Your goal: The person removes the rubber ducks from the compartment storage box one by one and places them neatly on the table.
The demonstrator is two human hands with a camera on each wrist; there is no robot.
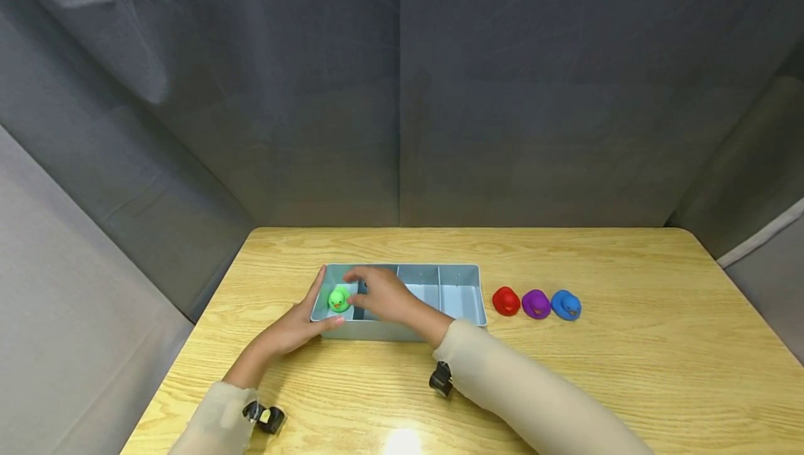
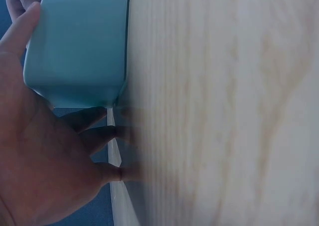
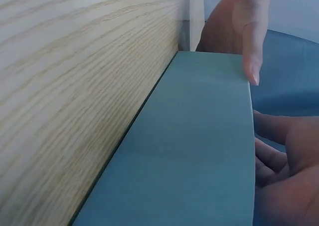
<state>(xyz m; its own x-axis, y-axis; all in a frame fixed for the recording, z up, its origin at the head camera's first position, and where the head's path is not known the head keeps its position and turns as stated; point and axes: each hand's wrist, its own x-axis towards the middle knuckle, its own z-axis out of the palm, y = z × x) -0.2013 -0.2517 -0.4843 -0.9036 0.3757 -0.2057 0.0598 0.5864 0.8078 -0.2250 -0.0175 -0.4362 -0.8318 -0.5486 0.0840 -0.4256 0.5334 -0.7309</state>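
Note:
A green rubber duck point(image 1: 338, 299) sits in the leftmost compartment of a long grey-blue divided box point(image 1: 461, 296). My left hand point(image 1: 296, 327) spans the box's left end, its thumb point(image 2: 26, 26) at the near rim and its other fingers stretched out past the end wall. Over the compartment beside the duck is my right hand point(image 1: 384, 296), its thumb and forefinger spread apart next to the duck's right side. In the right wrist view, the box's near wall hides the right fingertips.
Red point(image 1: 506, 301), purple point(image 1: 537, 304) and blue point(image 1: 566, 305) rubber ducks stand in a row right of the box. Everything rests on a wooden table point(image 1: 634, 364), with grey curtains point(image 1: 534, 106) behind and at the sides.

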